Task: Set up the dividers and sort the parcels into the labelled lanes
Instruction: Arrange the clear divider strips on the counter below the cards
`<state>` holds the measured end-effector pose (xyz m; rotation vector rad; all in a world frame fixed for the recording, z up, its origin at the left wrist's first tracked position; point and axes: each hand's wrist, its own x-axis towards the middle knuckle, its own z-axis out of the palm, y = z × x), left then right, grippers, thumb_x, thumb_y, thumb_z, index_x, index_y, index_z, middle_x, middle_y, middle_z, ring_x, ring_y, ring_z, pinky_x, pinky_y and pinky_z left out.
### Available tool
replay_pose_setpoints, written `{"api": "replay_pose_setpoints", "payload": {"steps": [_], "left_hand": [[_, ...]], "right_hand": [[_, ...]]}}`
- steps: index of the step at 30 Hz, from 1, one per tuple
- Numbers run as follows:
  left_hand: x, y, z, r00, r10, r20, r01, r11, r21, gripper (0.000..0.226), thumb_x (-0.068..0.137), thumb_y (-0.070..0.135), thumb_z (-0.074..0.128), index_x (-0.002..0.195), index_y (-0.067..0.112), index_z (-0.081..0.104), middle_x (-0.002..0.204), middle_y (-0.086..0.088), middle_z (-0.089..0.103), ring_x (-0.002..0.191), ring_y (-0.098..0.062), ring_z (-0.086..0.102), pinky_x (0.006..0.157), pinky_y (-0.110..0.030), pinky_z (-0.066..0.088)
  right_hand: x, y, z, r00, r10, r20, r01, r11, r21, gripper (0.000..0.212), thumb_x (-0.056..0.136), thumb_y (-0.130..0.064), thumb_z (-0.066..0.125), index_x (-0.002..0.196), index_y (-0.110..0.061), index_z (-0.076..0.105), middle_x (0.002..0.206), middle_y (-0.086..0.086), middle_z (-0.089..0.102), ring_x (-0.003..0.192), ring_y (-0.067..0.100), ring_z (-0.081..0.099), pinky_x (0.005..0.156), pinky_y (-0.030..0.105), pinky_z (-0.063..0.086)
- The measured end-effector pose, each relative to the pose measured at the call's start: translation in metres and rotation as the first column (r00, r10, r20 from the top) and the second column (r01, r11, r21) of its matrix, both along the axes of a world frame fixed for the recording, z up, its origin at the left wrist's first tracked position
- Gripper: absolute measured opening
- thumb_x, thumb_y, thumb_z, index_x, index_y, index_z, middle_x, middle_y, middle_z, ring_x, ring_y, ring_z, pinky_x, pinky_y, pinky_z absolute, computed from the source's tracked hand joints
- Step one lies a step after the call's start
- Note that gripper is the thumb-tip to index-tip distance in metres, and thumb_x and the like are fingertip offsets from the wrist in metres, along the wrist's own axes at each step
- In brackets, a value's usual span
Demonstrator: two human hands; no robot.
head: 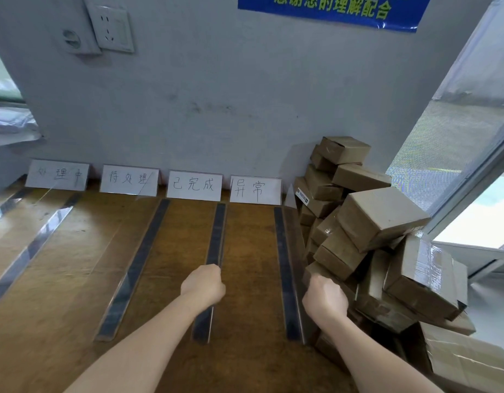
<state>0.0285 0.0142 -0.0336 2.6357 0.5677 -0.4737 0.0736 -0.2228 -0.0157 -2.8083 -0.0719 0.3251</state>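
I work at a wooden table (75,251) set against a grey wall (216,95). Four handwritten label cards (194,185) lean there to mark the lanes. My left hand (203,285) is clenched round the top edge of the inner divider (216,231), a clear sheet on a dark base strip. My right hand (324,299) appears to grasp the outer divider (284,251) likewise. I judge the top-edge hold serves to square each sheet to its card. The outer divider stands just beside the parcels (381,219), apparently to wall off the pile. Sorting has not begun.
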Motion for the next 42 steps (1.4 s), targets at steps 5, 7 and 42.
{"api": "replay_pose_setpoints", "payload": {"steps": [5,7,42], "left_hand": [[-0.0003,0.0004,0.0009,1.0,0.003,0.006,-0.003,1.0,0.005,0.013,0.096,0.016,0.049,0.089,0.018,0.06,0.082,0.002,0.061,0.072,-0.014,0.061,0.053,-0.023,0.043],[-0.0007,0.0013,0.0012,1.0,0.008,0.011,-0.008,1.0,0.001,0.013,0.096,0.016,0.049,0.089,0.017,0.06,0.082,0.002,0.061,0.073,-0.013,0.061,0.054,-0.023,0.045],[0.0005,-0.0015,-0.0043,1.0,0.028,0.013,-0.028,1.0,-0.001,0.015,0.096,0.021,0.048,0.098,0.018,0.063,0.088,0.002,0.064,0.077,-0.014,0.063,0.057,-0.025,0.049]], "right_hand": [[-0.0026,-0.0014,0.0015,1.0,-0.005,0.027,0.005,1.0,-0.005,0.01,0.094,-0.018,0.061,0.102,-0.022,0.057,0.085,-0.007,0.057,0.076,0.008,0.059,0.068,0.024,0.051],[-0.0031,0.0015,0.0017,1.0,-0.007,0.024,0.008,1.0,-0.009,0.012,0.093,-0.018,0.061,0.104,-0.022,0.058,0.089,-0.005,0.061,0.079,0.01,0.063,0.072,0.026,0.056],[0.0017,-0.0032,-0.0056,0.993,0.02,0.113,-0.019,1.0,-0.007,0.029,0.095,-0.038,0.058,0.12,-0.024,0.051,0.09,-0.01,0.059,0.076,0.01,0.058,0.063,0.026,0.048]]}}
